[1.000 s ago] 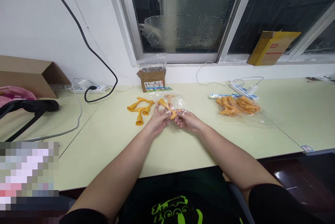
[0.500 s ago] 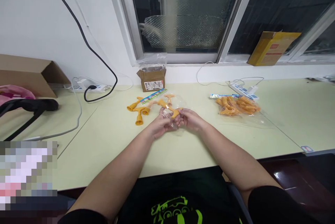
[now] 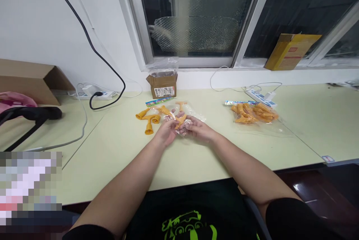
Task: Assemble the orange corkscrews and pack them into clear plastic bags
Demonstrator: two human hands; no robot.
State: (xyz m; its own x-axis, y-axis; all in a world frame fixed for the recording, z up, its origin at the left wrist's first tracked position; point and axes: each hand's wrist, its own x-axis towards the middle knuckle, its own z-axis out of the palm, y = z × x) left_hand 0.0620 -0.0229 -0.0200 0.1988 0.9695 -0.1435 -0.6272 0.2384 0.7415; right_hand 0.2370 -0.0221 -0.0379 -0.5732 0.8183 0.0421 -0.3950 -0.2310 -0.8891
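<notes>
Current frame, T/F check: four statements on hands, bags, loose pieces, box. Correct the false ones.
1. The left hand and right hand both touch the crumpled clear plastic bag. True.
2. The clear plastic bag packed with orange pieces lies left of the hands. False: it lies right of them.
3. Loose yellow-orange plastic pieces with flared ends lie left of the left hand. True.
4. The yellow rectangular cardboard box lies flat on the table. False: it stands tilted at the window.
</notes>
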